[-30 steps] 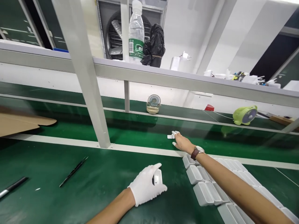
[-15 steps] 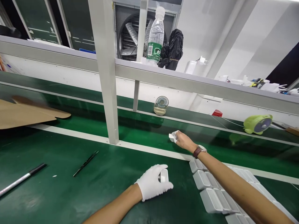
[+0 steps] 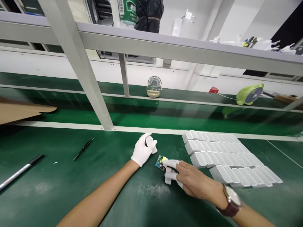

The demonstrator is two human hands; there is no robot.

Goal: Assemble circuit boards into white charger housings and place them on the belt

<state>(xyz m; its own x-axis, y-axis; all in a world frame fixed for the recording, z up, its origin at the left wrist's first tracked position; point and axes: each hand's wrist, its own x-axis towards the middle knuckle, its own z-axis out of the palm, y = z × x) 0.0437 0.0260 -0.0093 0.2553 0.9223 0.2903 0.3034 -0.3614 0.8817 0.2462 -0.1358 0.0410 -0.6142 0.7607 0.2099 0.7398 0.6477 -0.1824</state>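
Observation:
My left hand (image 3: 143, 150), in a white glove, is closed around a small white plastic housing (image 3: 151, 146) just above the green bench mat. My right hand (image 3: 189, 179), bare with white finger cots and a brown wristwatch, pinches a small green circuit board (image 3: 161, 162) at its fingertips. The board hangs close to the mat, a short way right of the gloved hand. Rows of white plastic housings (image 3: 227, 160) lie packed side by side to the right of both hands.
Black tweezers (image 3: 83, 148) and a black-and-silver pen (image 3: 21, 171) lie on the mat at left. A cardboard flap (image 3: 21, 111) juts in at far left. A slanted white post (image 3: 78, 67) rises ahead. Two small fans (image 3: 153, 87) (image 3: 249, 94) stand beyond the conveyor belt (image 3: 165, 118).
My right hand has drawn back from the conveyor to the near mat and now holds a circuit board beside my left hand. The view has tilted down.

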